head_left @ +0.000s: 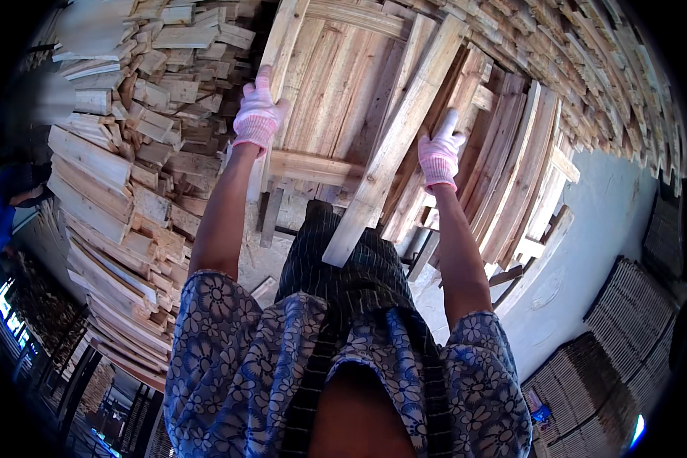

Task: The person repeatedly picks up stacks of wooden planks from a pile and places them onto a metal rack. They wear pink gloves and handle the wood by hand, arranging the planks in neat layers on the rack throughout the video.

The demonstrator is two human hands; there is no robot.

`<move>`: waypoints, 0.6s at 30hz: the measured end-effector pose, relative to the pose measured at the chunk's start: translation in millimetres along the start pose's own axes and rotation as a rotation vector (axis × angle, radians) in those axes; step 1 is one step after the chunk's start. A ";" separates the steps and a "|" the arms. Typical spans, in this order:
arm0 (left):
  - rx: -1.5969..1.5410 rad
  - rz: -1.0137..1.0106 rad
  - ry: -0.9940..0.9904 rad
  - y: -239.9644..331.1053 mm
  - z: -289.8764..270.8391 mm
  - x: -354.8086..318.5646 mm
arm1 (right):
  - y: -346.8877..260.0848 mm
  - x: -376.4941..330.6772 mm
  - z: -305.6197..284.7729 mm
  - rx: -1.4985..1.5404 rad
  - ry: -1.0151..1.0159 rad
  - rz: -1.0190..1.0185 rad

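Observation:
My left hand [258, 116], in a pink and white glove, is closed on a long wooden board [285, 37] at the left side of a board-covered wooden frame [330, 88]. To the right, my right hand [441, 153], gloved alike, grips a narrower wooden board [466, 85], its index finger stretched along the wood. Between my hands a long pale plank [393, 141] lies slantwise over the frame, its near end above my dark striped apron [343, 271]. The undersides of both gripped boards are hidden.
Cut wood pieces are piled high at the left [156, 114]. Stacked board ends [588, 69] rise at the far right. More loose boards [511, 175] lie right of my right hand. Slatted stacks [633, 305] stand at the lower right on the pale floor [588, 221]. A blue-clad person [8, 195] is at the far left.

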State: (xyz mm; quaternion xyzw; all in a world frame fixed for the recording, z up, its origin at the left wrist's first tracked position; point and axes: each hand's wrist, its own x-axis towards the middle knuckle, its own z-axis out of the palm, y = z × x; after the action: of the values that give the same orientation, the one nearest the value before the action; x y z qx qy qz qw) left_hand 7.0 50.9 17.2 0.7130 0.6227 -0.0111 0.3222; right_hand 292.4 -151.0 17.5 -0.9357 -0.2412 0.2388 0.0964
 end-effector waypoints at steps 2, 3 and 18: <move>-0.118 0.007 0.041 -8.7 -8.1 6.6 | 13.7 1.0 15.3 0.065 0.098 -0.060; -0.219 0.020 0.085 -16.6 -8.0 12.6 | 26.0 7.9 24.2 0.152 0.176 -0.132; -0.285 -0.072 -0.105 -55.6 -9.9 48.7 | -197.8 -43.6 137.4 0.622 0.027 -0.332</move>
State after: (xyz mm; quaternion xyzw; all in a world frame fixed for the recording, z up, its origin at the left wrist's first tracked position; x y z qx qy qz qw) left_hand -35.7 99.4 -20.0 0.6356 0.6255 0.0287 0.4515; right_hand 110.8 7.4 -25.7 -0.8126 -0.3045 0.2695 0.4176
